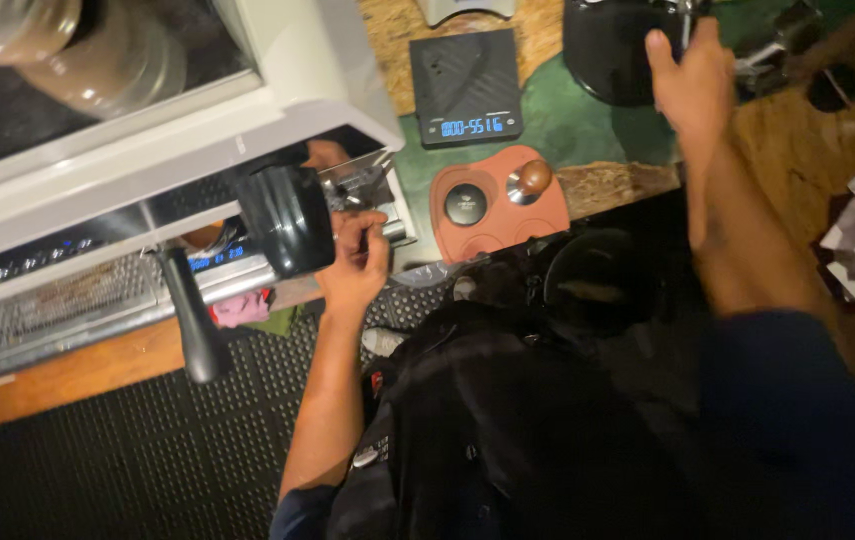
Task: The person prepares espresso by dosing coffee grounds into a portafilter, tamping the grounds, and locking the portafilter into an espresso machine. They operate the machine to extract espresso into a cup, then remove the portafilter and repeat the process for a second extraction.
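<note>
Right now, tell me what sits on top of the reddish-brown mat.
On the reddish-brown mat sit a round black puck-like piece and a wooden-knobbed tamper. The mat's surface beneath them is hidden.

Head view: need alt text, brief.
Seen from above, the left hand grips a black pitcher at a white espresso machine, while the right hand reaches to a black grinder. A digital scale sits above a reddish tamping mat.

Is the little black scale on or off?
On. The black scale on the counter shows glowing blue digits along its front edge.
</note>
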